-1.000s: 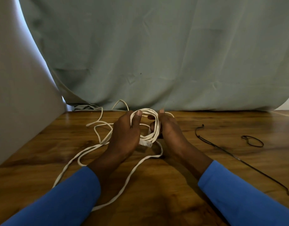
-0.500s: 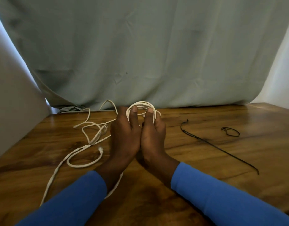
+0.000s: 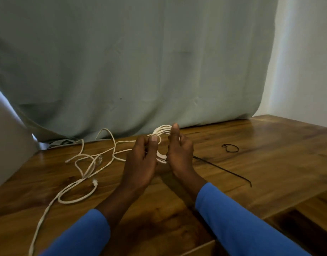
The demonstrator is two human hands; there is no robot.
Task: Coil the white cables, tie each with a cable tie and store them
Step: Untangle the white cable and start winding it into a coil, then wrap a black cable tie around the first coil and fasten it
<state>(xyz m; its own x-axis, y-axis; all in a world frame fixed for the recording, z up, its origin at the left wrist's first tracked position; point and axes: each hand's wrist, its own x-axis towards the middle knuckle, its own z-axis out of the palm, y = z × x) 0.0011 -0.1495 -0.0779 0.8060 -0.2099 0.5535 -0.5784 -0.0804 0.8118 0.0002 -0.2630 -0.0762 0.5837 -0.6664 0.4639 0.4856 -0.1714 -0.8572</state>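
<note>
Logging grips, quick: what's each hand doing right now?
Left hand: closed, holding the cable coil.
Right hand: closed, holding the same cable coil.

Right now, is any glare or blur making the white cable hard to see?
Head view: mild sheen on the wooden table at far right, no harsh glare; the white coil held by the left hand and right hand looks slightly soft but readable; the black cable tie is thin yet distinct.
</note>
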